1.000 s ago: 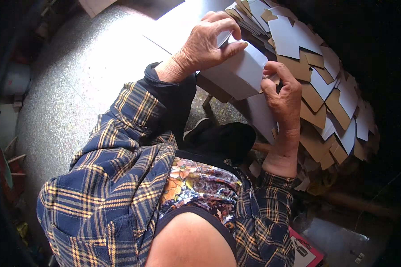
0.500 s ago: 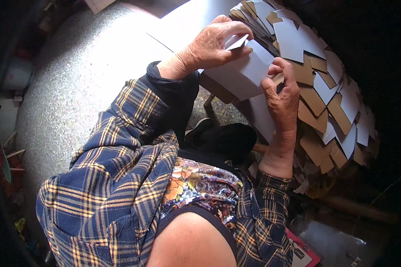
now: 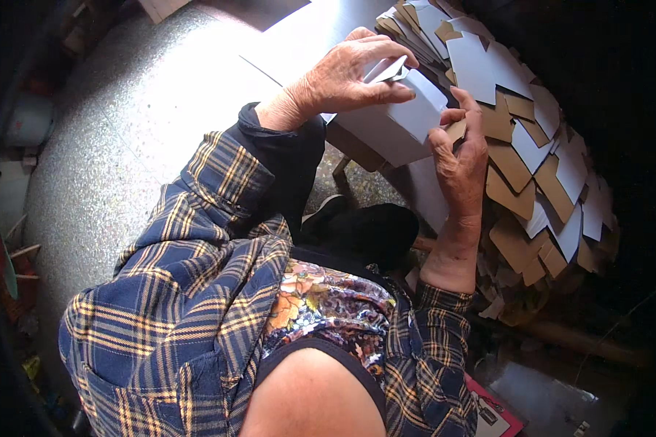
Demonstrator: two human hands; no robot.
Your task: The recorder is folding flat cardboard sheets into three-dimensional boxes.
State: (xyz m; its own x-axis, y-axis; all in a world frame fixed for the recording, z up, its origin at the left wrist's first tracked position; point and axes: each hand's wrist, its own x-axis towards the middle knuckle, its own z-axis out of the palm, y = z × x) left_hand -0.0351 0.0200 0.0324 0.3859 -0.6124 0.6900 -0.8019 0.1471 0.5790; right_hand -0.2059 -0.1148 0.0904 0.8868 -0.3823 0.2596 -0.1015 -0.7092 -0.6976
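A pale rounded container (image 3: 30,120) (dim in shadow) sits beside the brightly lit speckled floor (image 3: 87,189); a pink-and-white flat item (image 3: 494,414) lies lower right.

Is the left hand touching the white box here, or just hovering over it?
Touching. The head view shows the left hand with its thumb lying against the white box, no gap visible between them.

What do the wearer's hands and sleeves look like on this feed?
The left hand and right hand are both bare, with no gloves visible. Both sleeves are navy plaid with pale yellow stripes. The left sleeve shows a plain dark inner cuff near the wrist; the right sleeve ends on the forearm, leaving the wrist uncovered.
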